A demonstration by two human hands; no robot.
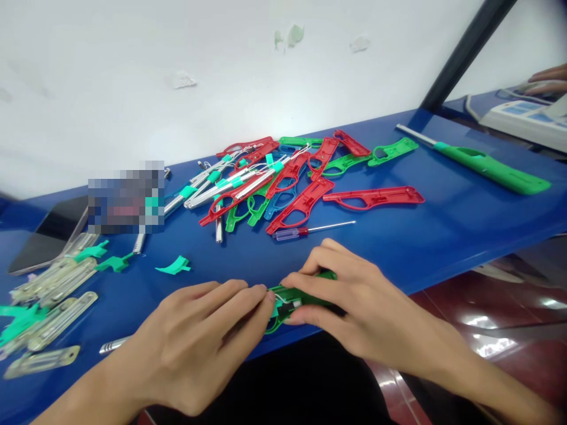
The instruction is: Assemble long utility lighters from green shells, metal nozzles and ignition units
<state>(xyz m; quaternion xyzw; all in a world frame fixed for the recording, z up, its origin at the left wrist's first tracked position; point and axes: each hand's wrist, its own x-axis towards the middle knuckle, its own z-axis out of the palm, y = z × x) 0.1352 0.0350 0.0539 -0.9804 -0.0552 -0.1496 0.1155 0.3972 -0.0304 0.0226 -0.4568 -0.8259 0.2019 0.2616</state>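
At the table's near edge, a green lighter casing half [310,298] is held between my two hands. A small black igniter part [287,307] with thin white wires shows in its hollow. My left hand [190,336] is closed over the casing's left end, its fingers bunched together; a silver metal tube [114,345] sticks out to the left of it. My right hand [354,301] pinches the casing near the igniter, index finger above and thumb below. Just beyond lies a screwdriver [292,234] with a clear purple and red handle.
Red casing halves [376,196], mixed with green and blue ones, lie heaped with taped metal tubes [217,192]. A whole green lighter [491,167] rests at right. Left are clear plastic parts [64,323], green tape pieces [176,265] and a phone [48,236]. Another person's hand [549,79] shows far right.
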